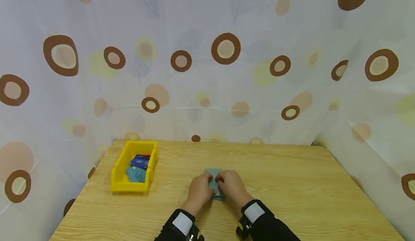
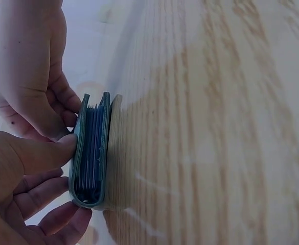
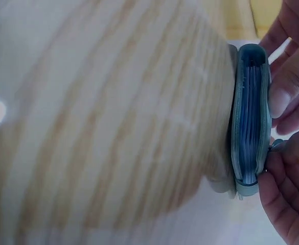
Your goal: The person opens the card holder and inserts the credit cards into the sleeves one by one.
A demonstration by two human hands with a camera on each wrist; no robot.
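A teal card holder [image 1: 213,172] lies flat on the table between both hands, its covers folded over a stack of thin sleeves, as the left wrist view shows edge-on. My left hand [image 1: 199,190] holds it from the left, thumb on the top cover and fingertips [image 2: 80,217] along the folded spine. From the right, my right hand [image 1: 232,186] pinches a small tab at the opposite edge. In the right wrist view, a strap [image 3: 247,189] wraps that edge below the right fingers [image 3: 279,204]. The tab is mostly hidden by the fingers.
A yellow bin [image 1: 129,187] stands on the wooden table [image 1: 275,172] to the left. Inside it lie a dark blue packet [image 1: 140,161], a light blue packet [image 1: 136,174] and something red. A patterned curtain [image 1: 201,79] surrounds the table's back and sides.
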